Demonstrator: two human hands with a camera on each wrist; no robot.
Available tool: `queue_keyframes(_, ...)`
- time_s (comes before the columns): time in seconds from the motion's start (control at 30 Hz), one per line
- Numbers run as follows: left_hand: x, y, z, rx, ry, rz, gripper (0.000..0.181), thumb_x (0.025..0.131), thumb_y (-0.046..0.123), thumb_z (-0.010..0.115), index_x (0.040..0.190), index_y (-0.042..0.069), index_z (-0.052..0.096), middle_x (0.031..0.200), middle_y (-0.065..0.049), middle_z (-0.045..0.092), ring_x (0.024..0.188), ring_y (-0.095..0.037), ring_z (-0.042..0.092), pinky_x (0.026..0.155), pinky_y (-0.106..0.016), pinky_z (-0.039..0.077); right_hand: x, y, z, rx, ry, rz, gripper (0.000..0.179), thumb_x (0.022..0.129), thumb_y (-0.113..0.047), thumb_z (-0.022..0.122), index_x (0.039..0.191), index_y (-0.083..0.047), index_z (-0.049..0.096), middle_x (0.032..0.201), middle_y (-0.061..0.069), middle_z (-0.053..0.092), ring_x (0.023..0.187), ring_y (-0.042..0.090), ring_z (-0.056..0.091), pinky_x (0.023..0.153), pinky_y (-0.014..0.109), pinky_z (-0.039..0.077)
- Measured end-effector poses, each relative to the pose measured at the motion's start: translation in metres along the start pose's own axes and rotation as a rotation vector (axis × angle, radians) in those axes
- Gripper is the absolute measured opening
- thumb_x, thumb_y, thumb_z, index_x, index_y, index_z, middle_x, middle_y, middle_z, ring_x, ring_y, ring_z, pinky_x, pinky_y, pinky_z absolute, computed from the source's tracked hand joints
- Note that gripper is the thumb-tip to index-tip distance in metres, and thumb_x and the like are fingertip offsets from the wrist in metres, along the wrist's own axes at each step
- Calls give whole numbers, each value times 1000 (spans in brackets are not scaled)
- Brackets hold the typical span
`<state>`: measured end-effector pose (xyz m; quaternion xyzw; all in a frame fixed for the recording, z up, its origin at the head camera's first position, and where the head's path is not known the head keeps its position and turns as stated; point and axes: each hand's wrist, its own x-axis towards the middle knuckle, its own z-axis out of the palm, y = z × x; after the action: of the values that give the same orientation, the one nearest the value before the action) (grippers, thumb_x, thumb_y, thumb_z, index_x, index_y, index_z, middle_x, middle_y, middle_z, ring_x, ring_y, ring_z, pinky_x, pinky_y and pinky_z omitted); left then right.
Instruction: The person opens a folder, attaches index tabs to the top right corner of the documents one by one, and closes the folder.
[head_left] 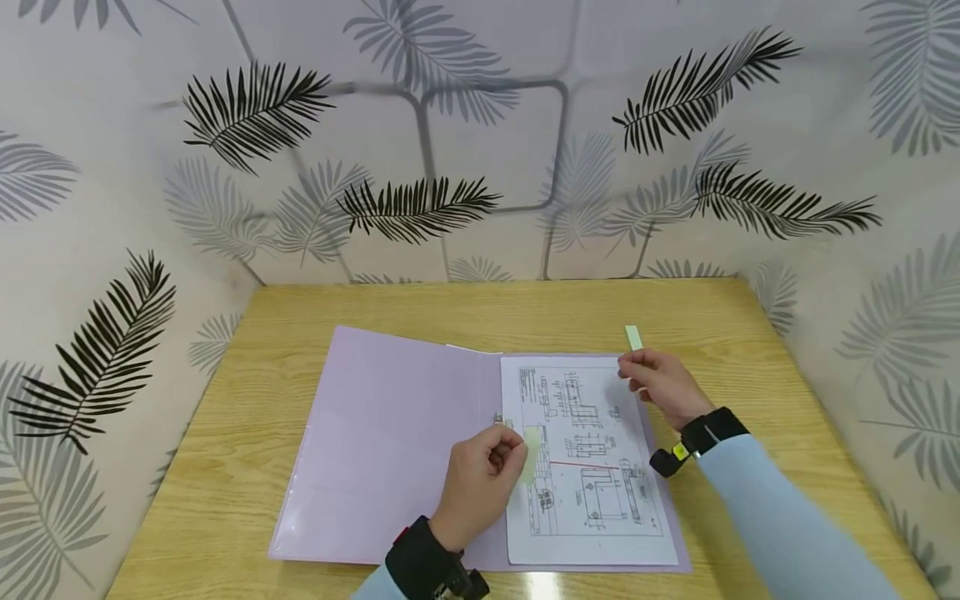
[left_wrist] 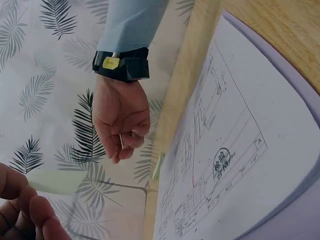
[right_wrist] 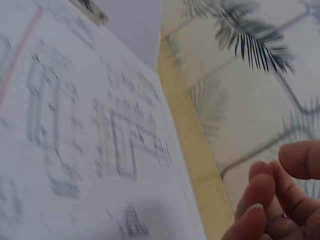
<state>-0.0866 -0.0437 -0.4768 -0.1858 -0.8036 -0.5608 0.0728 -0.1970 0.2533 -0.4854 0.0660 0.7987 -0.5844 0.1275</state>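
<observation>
My left hand [head_left: 483, 479] pinches a pale green sticky note [head_left: 531, 454] between thumb and fingers, over the left part of the drawing sheet [head_left: 592, 546]. In the left wrist view that note [left_wrist: 57, 182] sticks out flat from the fingertips. Above the sheet's upper right edge is my right hand [head_left: 663, 385], its fingers loosely bent. The right wrist view shows the thumb apart from the fingers [right_wrist: 260, 187] and nothing between them. Just beyond that hand, a narrow pale green strip [head_left: 633, 337] lies on the table. The sheet carries printed technical drawings and a red line.
Beneath the sheet lies an opened light purple folder [head_left: 390, 442], its cover spread to the left. A metal clip shows at the folder's spine, partly behind my left hand. The wooden table [head_left: 300, 312] meets a leaf-patterned wall covering [head_left: 487, 150] at the back and sides.
</observation>
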Motion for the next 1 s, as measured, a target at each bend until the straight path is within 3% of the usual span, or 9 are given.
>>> queue_keyframes(0.13,3,3,-1,-90,-11,-44,5,94,11,63,92,8,65,74,4,59,64,-9,54,55,-20,45,-25,-5,38,102,-302,-76,46,99,-35,55,119,7,53,115,28,56,95,32,56,79,38,47)
queue_keyframes(0.23,4,7,-1,-171,-53,-85,7,95,10,61,96,4,64,75,-1,60,65,-13,57,57,-21,49,-41,-8,65,209,-507,-115,39,100,-33,51,115,2,56,111,22,61,97,25,59,87,41,48)
queue_keyframes(0.4,5,27,-6,-271,-116,-116,9,95,4,58,99,-3,62,78,-14,61,69,-25,60,64,-27,55,-58,-9,93,418,-729,-143,30,105,-24,42,118,-5,59,109,8,65,96,20,62,89,38,49)
queue_keyframes(0.5,5,39,-10,-288,-126,-105,8,94,1,58,98,-5,62,78,-18,61,69,-29,61,64,-28,55,-63,-7,101,543,-788,-96,30,106,-21,38,118,-6,61,103,6,66,90,17,63,83,32,51)
queue_keyframes(0.63,5,42,-11,-267,-117,-89,7,94,0,59,96,-5,63,77,-18,62,66,-29,60,60,-23,52,-67,-5,105,652,-821,-45,36,107,-26,32,116,-10,63,96,3,64,85,13,60,74,25,48)
queue_keyframes(0.8,4,42,-10,-253,-108,-89,7,93,2,60,96,-3,64,77,-15,62,65,-26,57,58,-20,47,-72,-2,108,742,-852,-34,41,106,-30,29,120,-13,63,105,2,63,98,16,56,82,29,43)
queue_keyframes(1.0,5,40,-10,-283,-124,-53,7,93,1,60,96,-4,63,78,-20,61,68,-37,58,59,-20,48,-73,0,110,861,-841,-7,42,106,-28,27,122,-13,63,114,2,62,101,17,55,86,31,44)
